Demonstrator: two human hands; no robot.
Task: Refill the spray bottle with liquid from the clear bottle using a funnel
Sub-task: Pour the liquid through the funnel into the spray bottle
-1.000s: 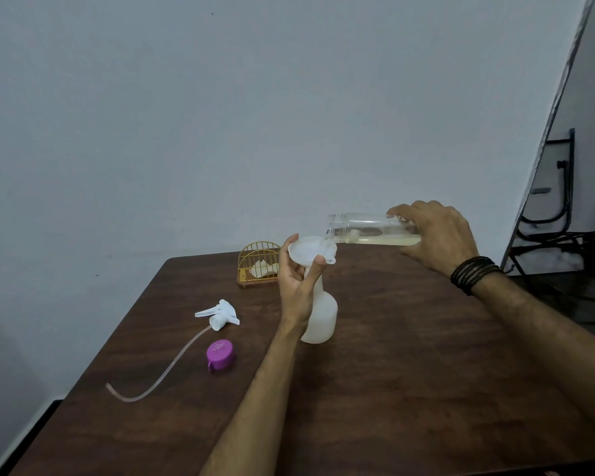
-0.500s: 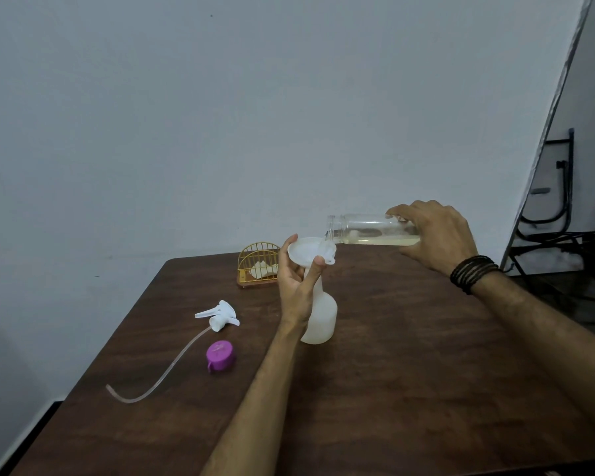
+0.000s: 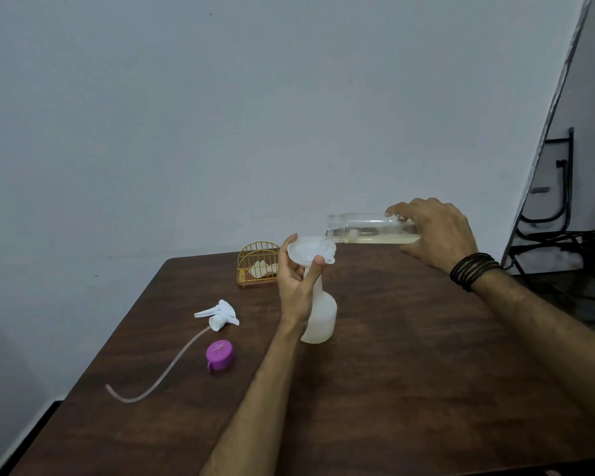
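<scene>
A translucent white spray bottle (image 3: 322, 317) stands upright near the middle of the brown table (image 3: 409, 372), its trigger head off. A white funnel (image 3: 308, 250) sits in its neck. My left hand (image 3: 296, 283) grips the funnel and the bottle's neck. My right hand (image 3: 433, 235) holds the clear bottle (image 3: 368, 228) on its side, its open mouth over the funnel's right rim. Pale yellowish liquid lies along the clear bottle's lower side.
The white trigger head (image 3: 220, 314) with its long clear tube (image 3: 158, 376) lies at the left of the table. A purple cap (image 3: 220, 355) rests beside it. A small yellow wire holder (image 3: 256, 266) stands at the back edge. Black metal chairs (image 3: 560, 214) stand at right.
The clear bottle has stayed nearly level over the funnel, its mouth dipping slightly lower toward the rim. Both hands keep their holds.
</scene>
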